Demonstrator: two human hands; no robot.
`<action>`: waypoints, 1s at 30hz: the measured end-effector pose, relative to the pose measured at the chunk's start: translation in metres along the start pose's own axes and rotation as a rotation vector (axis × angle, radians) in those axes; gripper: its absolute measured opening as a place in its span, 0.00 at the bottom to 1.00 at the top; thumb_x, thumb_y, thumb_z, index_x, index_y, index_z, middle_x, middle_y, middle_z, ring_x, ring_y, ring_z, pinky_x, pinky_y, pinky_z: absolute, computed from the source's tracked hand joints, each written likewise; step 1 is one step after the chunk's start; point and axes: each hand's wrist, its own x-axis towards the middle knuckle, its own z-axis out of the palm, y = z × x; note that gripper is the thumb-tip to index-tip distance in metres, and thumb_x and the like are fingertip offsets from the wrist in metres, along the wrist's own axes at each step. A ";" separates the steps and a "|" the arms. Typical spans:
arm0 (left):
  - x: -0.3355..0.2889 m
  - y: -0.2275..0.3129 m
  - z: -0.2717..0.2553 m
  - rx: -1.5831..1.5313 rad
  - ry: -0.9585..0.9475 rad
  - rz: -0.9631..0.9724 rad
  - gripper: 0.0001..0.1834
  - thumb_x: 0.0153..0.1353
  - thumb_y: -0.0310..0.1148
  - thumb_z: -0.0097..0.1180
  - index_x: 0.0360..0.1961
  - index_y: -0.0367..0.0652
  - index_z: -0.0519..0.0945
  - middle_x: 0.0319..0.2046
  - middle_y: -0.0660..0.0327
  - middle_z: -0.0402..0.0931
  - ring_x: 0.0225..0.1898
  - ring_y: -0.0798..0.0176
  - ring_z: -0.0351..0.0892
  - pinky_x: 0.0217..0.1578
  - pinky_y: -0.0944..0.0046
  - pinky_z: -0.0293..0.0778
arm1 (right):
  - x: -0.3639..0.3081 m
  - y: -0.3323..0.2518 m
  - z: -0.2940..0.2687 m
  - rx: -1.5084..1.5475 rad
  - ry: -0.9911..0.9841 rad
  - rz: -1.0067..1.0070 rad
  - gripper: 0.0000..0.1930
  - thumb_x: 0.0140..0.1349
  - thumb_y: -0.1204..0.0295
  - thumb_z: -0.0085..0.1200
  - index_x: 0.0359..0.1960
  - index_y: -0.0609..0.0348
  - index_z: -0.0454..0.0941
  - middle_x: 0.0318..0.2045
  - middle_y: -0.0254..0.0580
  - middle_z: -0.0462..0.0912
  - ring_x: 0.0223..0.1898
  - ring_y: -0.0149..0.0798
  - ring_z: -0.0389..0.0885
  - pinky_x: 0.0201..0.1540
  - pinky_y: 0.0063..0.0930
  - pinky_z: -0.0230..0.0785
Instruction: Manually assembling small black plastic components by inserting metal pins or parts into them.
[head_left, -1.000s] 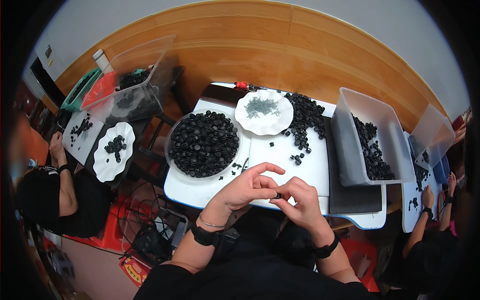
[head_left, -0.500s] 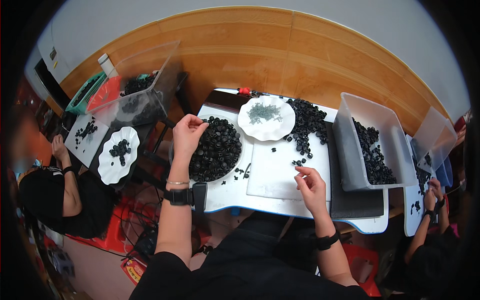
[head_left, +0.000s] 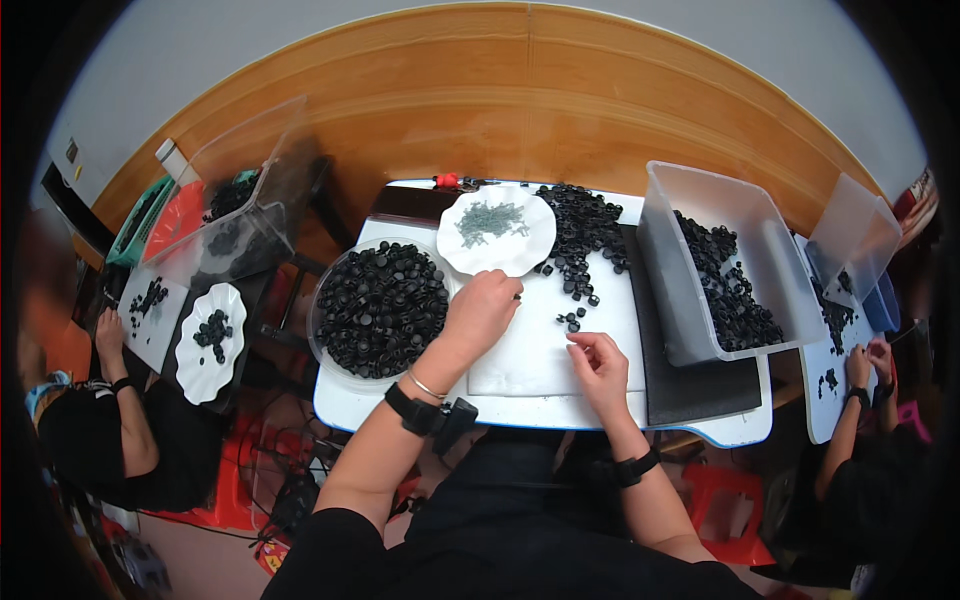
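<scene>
Seen from above, near to far, with the white work board [head_left: 540, 350] as landmark.

Nearest, at the front edge of the board: right hand [head_left: 600, 365], palm down, thumb and forefinger pinched together, probably on one small black part, too small to tell surely. Just beyond its fingertips, a little cluster of black caps [head_left: 572, 320] on the board, about four or five, kept within easy reach.

At the left part of the board: left hand [head_left: 482, 310], fingers curled together, tips at the near rim of the white scalloped plate [head_left: 497, 232]; whether something is clamped between them, cannot tell. Black band with a small device on each wrist, two in all.

Left of the board: one round clear bowl [head_left: 378, 310], full of black caps, far too many to count, placed beside the left hand probably as supply.

Beyond the board: the one white plate, holding many thin grey-green small parts, not countable. Right of it, a loose heap of black caps [head_left: 585, 230] spread on the table.

Right of the board: one clear rectangular bin [head_left: 715, 265], partly filled with black caps.

Far left and far right: two other persons at own tables, each with black caps; a second white plate [head_left: 212, 340] at the far left.
</scene>
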 end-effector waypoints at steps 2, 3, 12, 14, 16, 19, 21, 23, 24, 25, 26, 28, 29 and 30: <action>0.000 -0.002 0.017 0.066 -0.021 -0.022 0.07 0.44 0.25 0.58 0.27 0.41 0.76 0.27 0.58 0.72 0.34 0.53 0.73 0.34 0.57 0.71 | -0.001 -0.003 0.000 -0.006 0.007 0.003 0.06 0.53 0.77 0.55 0.34 0.61 0.79 0.26 0.34 0.75 0.21 0.21 0.70 0.23 0.13 0.62; 0.001 -0.003 0.025 0.131 -0.040 -0.048 0.06 0.44 0.25 0.58 0.27 0.41 0.76 0.27 0.57 0.72 0.34 0.53 0.73 0.33 0.57 0.71 | -0.001 -0.004 0.000 0.001 0.004 -0.004 0.06 0.53 0.77 0.55 0.34 0.62 0.79 0.26 0.34 0.75 0.21 0.21 0.70 0.23 0.13 0.63; -0.003 -0.002 0.036 -0.168 -0.029 -0.099 0.07 0.46 0.22 0.57 0.29 0.38 0.77 0.26 0.57 0.73 0.28 0.59 0.75 0.30 0.64 0.72 | -0.002 0.002 -0.001 0.072 0.002 0.032 0.08 0.55 0.77 0.54 0.37 0.62 0.77 0.26 0.33 0.75 0.22 0.20 0.70 0.25 0.13 0.64; -0.009 0.013 0.033 -0.473 -0.068 -0.167 0.12 0.46 0.23 0.59 0.35 0.37 0.78 0.26 0.59 0.76 0.23 0.69 0.74 0.27 0.72 0.72 | -0.002 0.001 0.000 0.128 0.003 0.073 0.09 0.55 0.77 0.54 0.39 0.62 0.77 0.28 0.35 0.77 0.23 0.21 0.72 0.26 0.14 0.67; -0.014 0.030 0.029 -0.569 -0.091 -0.146 0.14 0.46 0.23 0.59 0.38 0.37 0.77 0.27 0.59 0.76 0.24 0.69 0.74 0.28 0.72 0.72 | 0.000 -0.006 0.001 0.257 -0.054 0.116 0.11 0.56 0.76 0.53 0.42 0.64 0.75 0.30 0.38 0.79 0.26 0.23 0.76 0.30 0.16 0.71; -0.019 0.042 0.030 -0.534 -0.057 -0.019 0.17 0.44 0.22 0.59 0.39 0.38 0.76 0.27 0.59 0.76 0.25 0.67 0.73 0.28 0.71 0.72 | 0.001 -0.002 -0.001 0.238 -0.115 0.136 0.11 0.57 0.76 0.52 0.42 0.66 0.74 0.31 0.41 0.81 0.29 0.26 0.79 0.32 0.18 0.73; -0.021 0.045 0.033 -0.430 0.023 0.118 0.18 0.43 0.22 0.58 0.39 0.39 0.76 0.27 0.59 0.76 0.25 0.65 0.73 0.28 0.69 0.72 | 0.001 0.002 -0.002 0.242 -0.121 0.135 0.11 0.57 0.76 0.52 0.42 0.66 0.74 0.30 0.41 0.81 0.29 0.26 0.79 0.32 0.18 0.73; -0.020 0.046 0.033 -0.439 0.030 0.124 0.17 0.43 0.22 0.58 0.39 0.39 0.76 0.27 0.59 0.75 0.24 0.64 0.73 0.28 0.69 0.72 | 0.002 0.004 -0.002 0.247 -0.126 0.133 0.11 0.57 0.76 0.52 0.41 0.67 0.74 0.30 0.41 0.81 0.29 0.26 0.79 0.32 0.18 0.73; -0.020 0.047 0.033 -0.452 0.013 0.133 0.17 0.43 0.22 0.58 0.38 0.38 0.76 0.27 0.58 0.75 0.25 0.64 0.73 0.28 0.69 0.72 | 0.003 0.005 -0.002 0.275 -0.130 0.136 0.11 0.57 0.76 0.52 0.41 0.67 0.74 0.30 0.41 0.81 0.29 0.26 0.79 0.32 0.18 0.73; -0.020 0.047 0.033 -0.466 -0.003 0.143 0.16 0.43 0.21 0.58 0.38 0.38 0.77 0.27 0.58 0.76 0.25 0.64 0.73 0.28 0.69 0.72 | 0.003 0.005 -0.002 0.304 -0.133 0.139 0.10 0.57 0.77 0.51 0.41 0.67 0.74 0.29 0.40 0.81 0.29 0.26 0.79 0.32 0.18 0.73; -0.020 0.047 0.033 -0.467 -0.005 0.144 0.16 0.43 0.21 0.58 0.38 0.38 0.77 0.27 0.58 0.76 0.25 0.64 0.73 0.28 0.69 0.72 | 0.004 0.004 -0.003 0.304 -0.131 0.140 0.10 0.57 0.77 0.51 0.41 0.67 0.74 0.29 0.40 0.81 0.29 0.26 0.79 0.32 0.18 0.73; -0.020 0.048 0.032 -0.530 -0.051 0.056 0.15 0.44 0.21 0.57 0.38 0.37 0.77 0.28 0.58 0.76 0.26 0.65 0.75 0.30 0.70 0.73 | 0.005 0.002 -0.006 0.282 -0.157 0.170 0.10 0.57 0.77 0.51 0.41 0.67 0.74 0.30 0.39 0.81 0.29 0.26 0.79 0.33 0.19 0.73; -0.021 0.047 0.032 -0.531 -0.052 0.058 0.15 0.44 0.21 0.57 0.38 0.37 0.77 0.28 0.58 0.76 0.26 0.65 0.75 0.30 0.70 0.73 | 0.005 0.003 -0.005 0.282 -0.155 0.170 0.10 0.57 0.77 0.51 0.41 0.67 0.74 0.30 0.39 0.81 0.29 0.26 0.79 0.33 0.19 0.73; -0.022 0.045 0.033 -0.548 -0.036 0.003 0.15 0.45 0.21 0.57 0.38 0.37 0.77 0.28 0.58 0.76 0.28 0.66 0.76 0.31 0.70 0.74 | 0.004 0.004 -0.005 0.315 -0.152 0.165 0.10 0.57 0.77 0.51 0.41 0.66 0.74 0.30 0.39 0.80 0.29 0.26 0.79 0.32 0.18 0.73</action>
